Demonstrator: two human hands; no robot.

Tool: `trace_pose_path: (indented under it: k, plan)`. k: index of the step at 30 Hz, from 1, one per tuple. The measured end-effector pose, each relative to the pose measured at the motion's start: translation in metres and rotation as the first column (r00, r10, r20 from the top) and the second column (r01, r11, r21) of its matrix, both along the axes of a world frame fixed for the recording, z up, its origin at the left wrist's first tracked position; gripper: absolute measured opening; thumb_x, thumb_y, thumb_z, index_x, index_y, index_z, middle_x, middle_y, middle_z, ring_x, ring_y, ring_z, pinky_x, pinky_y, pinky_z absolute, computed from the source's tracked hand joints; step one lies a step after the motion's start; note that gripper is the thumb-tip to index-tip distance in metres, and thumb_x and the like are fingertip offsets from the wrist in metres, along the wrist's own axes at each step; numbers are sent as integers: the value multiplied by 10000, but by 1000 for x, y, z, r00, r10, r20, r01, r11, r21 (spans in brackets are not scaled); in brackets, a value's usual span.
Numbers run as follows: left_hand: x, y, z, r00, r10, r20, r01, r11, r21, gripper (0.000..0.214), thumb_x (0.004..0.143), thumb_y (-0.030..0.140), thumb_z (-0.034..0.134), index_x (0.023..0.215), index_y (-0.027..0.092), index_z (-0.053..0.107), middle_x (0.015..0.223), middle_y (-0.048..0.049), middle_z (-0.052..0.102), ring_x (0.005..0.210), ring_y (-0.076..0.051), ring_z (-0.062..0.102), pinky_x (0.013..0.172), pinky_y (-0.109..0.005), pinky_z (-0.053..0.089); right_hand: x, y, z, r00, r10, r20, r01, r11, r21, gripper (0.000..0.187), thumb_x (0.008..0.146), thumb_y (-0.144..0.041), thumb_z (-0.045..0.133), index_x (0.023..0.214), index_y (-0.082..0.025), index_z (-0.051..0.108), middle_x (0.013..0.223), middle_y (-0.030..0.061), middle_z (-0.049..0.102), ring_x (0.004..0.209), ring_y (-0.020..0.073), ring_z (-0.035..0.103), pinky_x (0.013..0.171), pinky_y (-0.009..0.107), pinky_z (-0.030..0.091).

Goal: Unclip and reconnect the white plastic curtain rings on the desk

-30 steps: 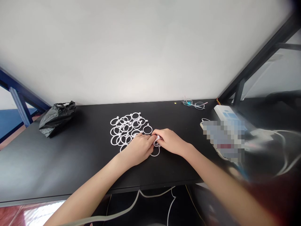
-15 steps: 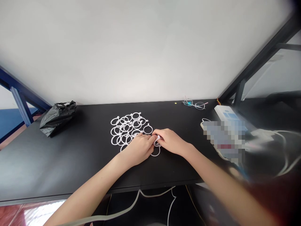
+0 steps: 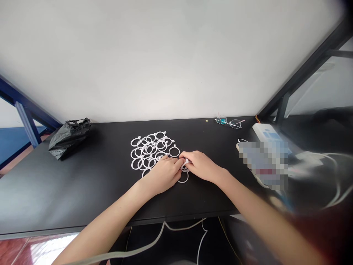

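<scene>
Several white curtain rings (image 3: 149, 149), each with a small knob on its rim, lie in an overlapping cluster on the black tabletop (image 3: 110, 198). At the cluster's right edge, my left hand (image 3: 165, 173) and my right hand (image 3: 200, 165) meet with fingers closed on one white curtain ring (image 3: 185, 167). Its knob points up between my fingertips; the fingers hide part of it. Another loose ring (image 3: 183, 177) lies on the table just below my hands, partly covered by the left one. My left hand also covers some rings of the cluster.
A crumpled black plastic bag (image 3: 68, 138) sits at the far left. Eyeglasses (image 3: 228, 122) lie near the wall. To the right are a blurred-out phone (image 3: 259, 165), a white box (image 3: 267, 132) and white cables (image 3: 335, 176). A cable (image 3: 149, 244) hangs below the table's front edge.
The view has shifted very slightly. Both hands stay together on the same ring, and the cluster lies as before.
</scene>
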State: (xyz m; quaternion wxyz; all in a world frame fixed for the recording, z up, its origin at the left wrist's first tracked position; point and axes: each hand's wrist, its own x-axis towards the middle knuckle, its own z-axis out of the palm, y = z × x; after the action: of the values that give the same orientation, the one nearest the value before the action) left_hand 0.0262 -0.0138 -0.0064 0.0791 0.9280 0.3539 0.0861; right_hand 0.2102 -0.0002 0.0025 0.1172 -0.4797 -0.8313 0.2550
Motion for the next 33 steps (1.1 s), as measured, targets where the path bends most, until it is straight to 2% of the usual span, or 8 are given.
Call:
trace_pose_path:
  k: [17, 33]
  plan:
    - [-1, -1, -3, 1000, -2, -6, 2, 1000, -3, 165, 925, 114, 399, 1021, 149, 528, 843, -52, 670, 768, -206, 650, 757, -361, 463, 1, -1, -2, 1000, 6, -5, -6, 1000, 9, 165, 823, -63, 446, 828, -192, 549, 721, -8, 584, 616, 115, 465, 569, 233, 249]
    - [1, -1, -1, 1000, 7, -25, -7, 1000, -10, 151, 922, 115, 402, 986, 149, 534, 831, -50, 661, 753, -204, 640, 767, -362, 467, 1, 0, -1, 1000, 7, 10, -7, 1000, 13, 169, 823, -61, 450, 841, -197, 549, 733, -13, 590, 623, 109, 469, 574, 224, 250]
